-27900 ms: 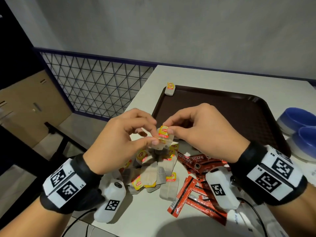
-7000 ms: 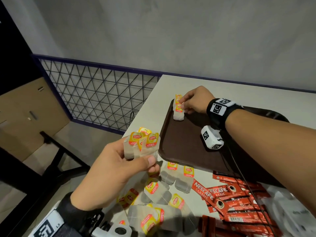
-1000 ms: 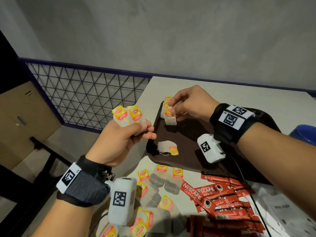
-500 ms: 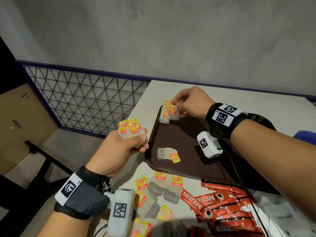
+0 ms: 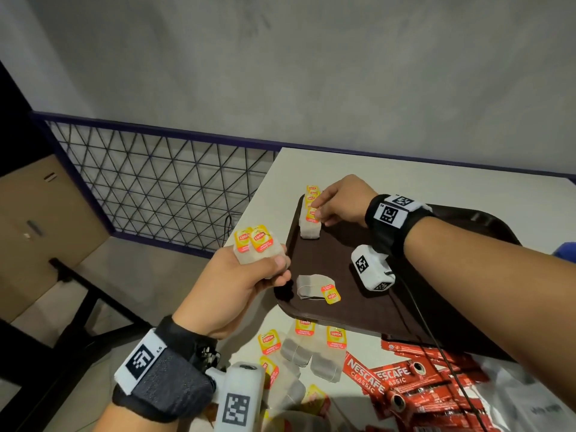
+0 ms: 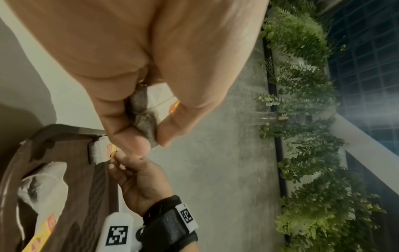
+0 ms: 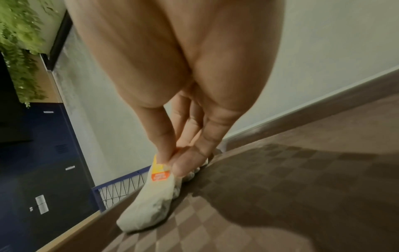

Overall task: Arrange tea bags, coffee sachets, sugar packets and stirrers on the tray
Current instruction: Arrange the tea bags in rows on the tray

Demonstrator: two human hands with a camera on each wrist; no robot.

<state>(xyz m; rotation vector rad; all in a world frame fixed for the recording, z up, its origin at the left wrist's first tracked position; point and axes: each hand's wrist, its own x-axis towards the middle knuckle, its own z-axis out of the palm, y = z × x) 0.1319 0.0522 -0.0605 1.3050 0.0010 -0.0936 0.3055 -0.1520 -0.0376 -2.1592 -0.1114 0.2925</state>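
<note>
A brown tray (image 5: pixel 349 310) lies on the white table. At its far left corner stands a row of Lipton tea bags (image 5: pixel 309 227). My right hand (image 5: pixel 316 211) pinches the yellow tag of the nearest bag in that row; the right wrist view shows my fingertips (image 7: pixel 179 168) on the tag and the bag (image 7: pixel 151 201) resting on the tray (image 7: pixel 280 196). My left hand (image 5: pixel 269 266) hovers left of the tray and grips two tea bags (image 5: pixel 255 244), also seen as tea bags (image 6: pixel 144 122) in the left wrist view. One loose tea bag (image 5: pixel 314 286) lies flat on the tray.
Several loose tea bags (image 5: pixel 300 341) lie on the table before the tray, beside red Nescafe sachets (image 5: pixel 405 385) and white packets (image 5: pixel 530 406). A blue bowl (image 5: pixel 565 251) peeks in at the right. The table's left edge drops off by a mesh railing (image 5: pixel 162 188).
My right hand has lowered the tea bag it was holding onto the tray at the near end of the row. My left hand still holds its two bags, a little lower.
</note>
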